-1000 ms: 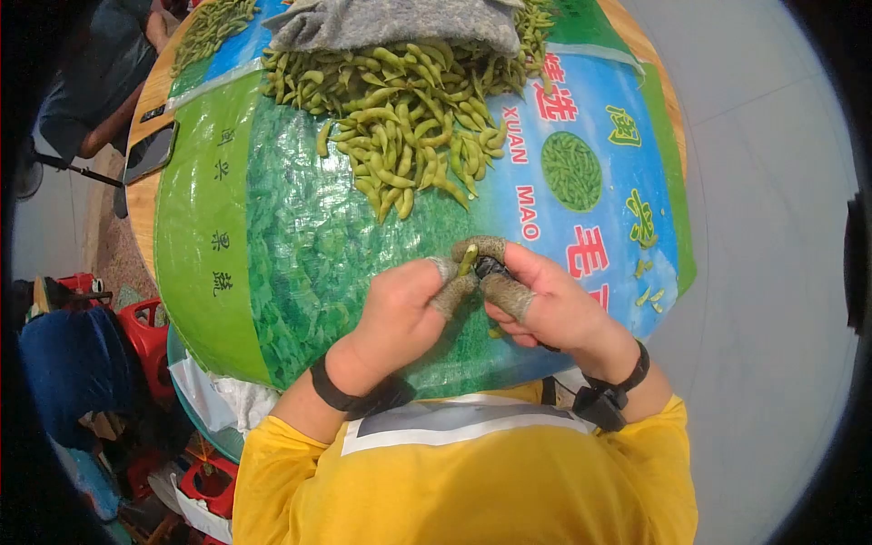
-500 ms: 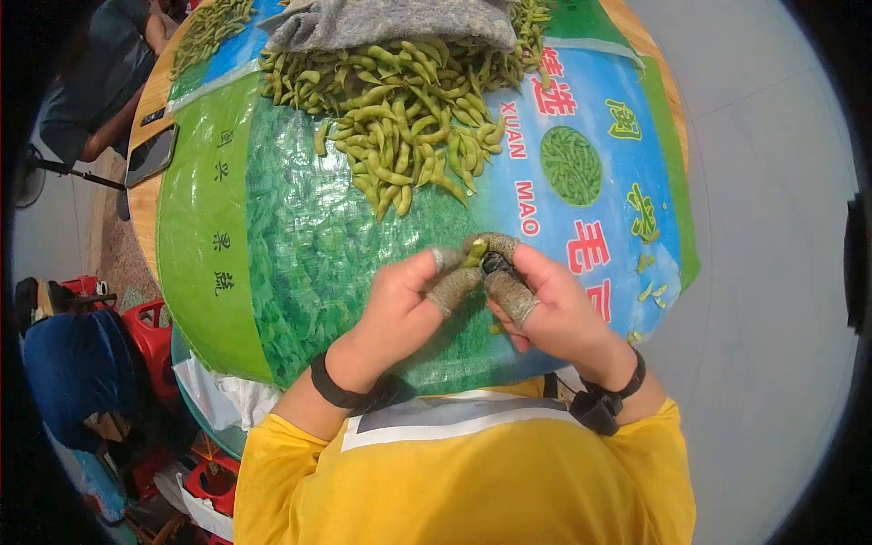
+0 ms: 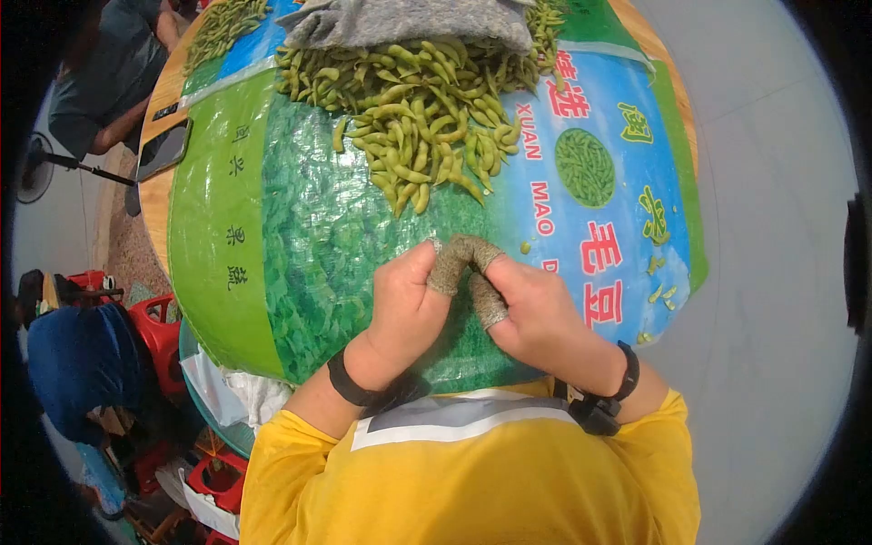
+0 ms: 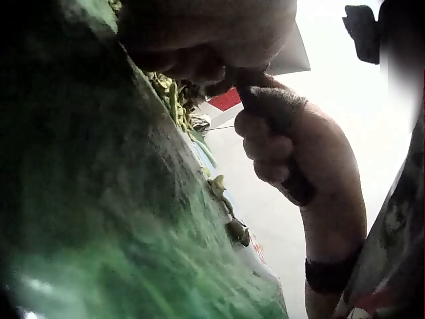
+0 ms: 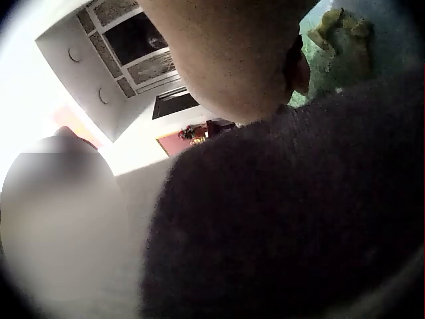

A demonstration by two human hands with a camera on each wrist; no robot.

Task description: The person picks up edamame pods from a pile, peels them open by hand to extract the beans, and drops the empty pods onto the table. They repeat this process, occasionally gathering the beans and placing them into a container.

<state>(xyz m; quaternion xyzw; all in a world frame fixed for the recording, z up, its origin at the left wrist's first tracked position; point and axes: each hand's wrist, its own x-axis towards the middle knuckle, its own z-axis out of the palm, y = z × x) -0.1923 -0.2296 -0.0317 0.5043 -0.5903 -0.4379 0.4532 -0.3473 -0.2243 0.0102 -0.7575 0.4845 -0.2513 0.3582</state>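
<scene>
My left hand (image 3: 404, 295) and right hand (image 3: 536, 313) meet close over the green printed sheet (image 3: 318, 227), in the head view. Cloth sleeves (image 3: 446, 268) wrap the thumbs and a right finger. The green soybean pod that my left hand pinched a moment ago is now hidden behind the fingers. Seen from the left wrist, the curled right fingers (image 4: 265, 149) grip a dark handle (image 4: 300, 189); I cannot tell what tool it belongs to. Ahead of both hands lies a big heap of soybean pods (image 3: 413, 136). One small green piece (image 3: 525, 247) lies just beyond the right hand.
A grey cloth (image 3: 400, 23) covers the heap's far side. Small green scraps (image 3: 668, 295) lie near the sheet's right edge. A phone (image 3: 163, 150) rests on the wooden table rim at left, near another person's arm (image 3: 123, 127). Red stools (image 3: 156, 331) stand at lower left.
My hands have drawn closer together, and the left thumb has swung up against the right finger, covering the pod and the dark tool. A small green piece now shows beyond the right hand.
</scene>
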